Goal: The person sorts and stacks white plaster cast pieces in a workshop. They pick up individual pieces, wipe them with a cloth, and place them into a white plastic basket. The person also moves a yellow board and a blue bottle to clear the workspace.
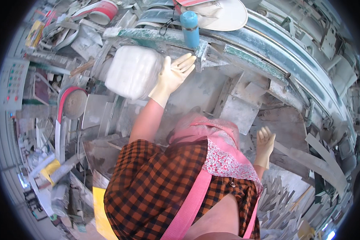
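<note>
My left hand (173, 77), in a cream glove, reaches forward with its fingers stretched out and holds nothing. It is right beside a white, rounded block-shaped bundle (134, 72) in clear wrapping; I cannot tell whether they touch. Just beyond the fingertips a blue bottle (190, 30) with a dark band stands on the machine's edge. My right hand (265, 145), gloved alike, is lower and to the right, near a grey metal bracket (238, 108). Its fingers are curled in, slightly blurred, and nothing shows in them.
A dusty green machine rail (256, 60) curves across the far side. A pale brimmed hat (228, 16) lies behind the bottle. At the left are a control panel (13, 85) with buttons and a red-edged belt wheel (74, 102). Many thin strips (282, 200) are piled at lower right.
</note>
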`<state>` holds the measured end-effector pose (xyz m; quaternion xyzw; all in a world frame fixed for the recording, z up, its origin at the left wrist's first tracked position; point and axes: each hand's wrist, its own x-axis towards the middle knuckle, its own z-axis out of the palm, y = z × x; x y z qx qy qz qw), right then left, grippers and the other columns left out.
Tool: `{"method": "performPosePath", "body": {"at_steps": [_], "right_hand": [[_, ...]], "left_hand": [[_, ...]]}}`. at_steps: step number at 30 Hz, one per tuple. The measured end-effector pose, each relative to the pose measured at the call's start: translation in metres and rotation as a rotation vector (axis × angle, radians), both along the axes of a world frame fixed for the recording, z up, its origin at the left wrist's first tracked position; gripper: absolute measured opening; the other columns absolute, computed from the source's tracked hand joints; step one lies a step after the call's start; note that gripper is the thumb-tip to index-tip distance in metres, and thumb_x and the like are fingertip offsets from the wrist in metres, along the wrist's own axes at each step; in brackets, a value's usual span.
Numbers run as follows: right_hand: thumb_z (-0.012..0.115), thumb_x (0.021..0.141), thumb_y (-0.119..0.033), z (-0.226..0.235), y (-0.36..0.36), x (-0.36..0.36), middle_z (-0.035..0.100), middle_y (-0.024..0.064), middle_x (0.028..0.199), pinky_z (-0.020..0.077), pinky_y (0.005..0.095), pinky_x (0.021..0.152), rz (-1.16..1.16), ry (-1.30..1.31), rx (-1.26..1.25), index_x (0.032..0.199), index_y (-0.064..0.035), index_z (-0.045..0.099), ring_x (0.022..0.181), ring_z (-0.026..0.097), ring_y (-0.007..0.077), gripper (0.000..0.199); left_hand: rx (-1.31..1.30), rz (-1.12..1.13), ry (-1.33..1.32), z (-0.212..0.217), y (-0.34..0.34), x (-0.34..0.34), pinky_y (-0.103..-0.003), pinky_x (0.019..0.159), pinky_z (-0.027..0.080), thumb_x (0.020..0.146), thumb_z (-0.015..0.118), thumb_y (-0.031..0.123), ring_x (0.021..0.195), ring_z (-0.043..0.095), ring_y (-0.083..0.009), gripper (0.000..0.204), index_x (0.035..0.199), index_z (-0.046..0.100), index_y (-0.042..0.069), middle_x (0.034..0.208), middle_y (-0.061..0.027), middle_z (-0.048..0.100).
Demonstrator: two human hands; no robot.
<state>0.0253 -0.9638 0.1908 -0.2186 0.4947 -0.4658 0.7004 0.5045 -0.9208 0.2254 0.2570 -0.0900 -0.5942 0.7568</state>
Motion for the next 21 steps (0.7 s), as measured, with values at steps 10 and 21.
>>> {"method": "performPosePath", "body": {"at_steps": [10,21], "right_hand": [[0.047,0.100,-0.036,0.015,-0.098,0.141,0.064,0.0142,0.106,0.0506,0.0343,0.090,0.137,0.132,-0.096,0.123,0.0065,0.055,0.092,0.063,0.0241,0.049],[0.033,0.099,-0.054,0.082,-0.145,0.243,0.037,0.0236,0.146,0.0322,0.0467,0.114,0.117,-0.493,-0.192,0.143,0.0107,0.027,0.135,0.038,0.0352,0.078]], "left_hand": [[0.721,0.211,-1.235,-0.039,-0.045,0.069,-0.037,0.102,0.039,0.077,0.075,0.023,0.116,0.054,-0.0252,0.051,0.119,0.054,0.004,0.121,-0.0139,0.059],[0.598,0.184,-1.645,-0.060,-0.089,0.087,-0.042,0.111,0.030,0.070,0.081,0.036,0.135,0.037,-0.0380,0.095,0.145,0.033,0.003,0.145,-0.0258,0.039]]}}
